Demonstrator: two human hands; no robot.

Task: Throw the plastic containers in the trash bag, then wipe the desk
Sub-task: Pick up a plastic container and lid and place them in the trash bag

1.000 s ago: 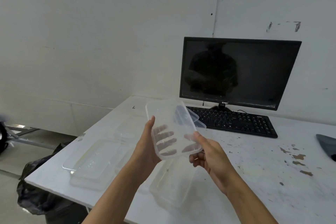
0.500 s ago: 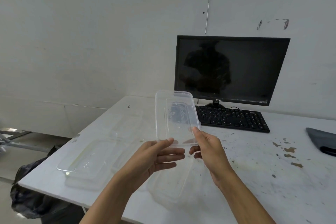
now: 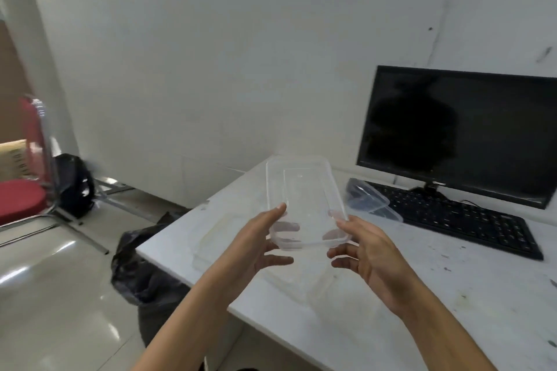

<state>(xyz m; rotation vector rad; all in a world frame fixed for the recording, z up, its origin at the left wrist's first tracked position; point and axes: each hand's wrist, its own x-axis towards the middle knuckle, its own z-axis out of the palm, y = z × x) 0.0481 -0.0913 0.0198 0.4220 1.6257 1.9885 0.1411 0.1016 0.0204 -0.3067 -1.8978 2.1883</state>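
The left hand (image 3: pixel 253 247) and right hand (image 3: pixel 372 256) are bare, with both forearms uncovered throughout.

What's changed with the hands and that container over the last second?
The left hand has shifted from the side of the clear container to its near end, opposite the right hand; both now hold it pointing away. The view has swung left, showing more of the trash bag. The other containers still lie on the desk.

A clear container (image 3: pixel 303 199) tilts up, pinched between left hand (image 3: pixel 256 247) and right hand (image 3: pixel 370 256). A second container (image 3: pixel 372 200) lies beyond the right hand; the black bag (image 3: pixel 141 268) slumps below the left.
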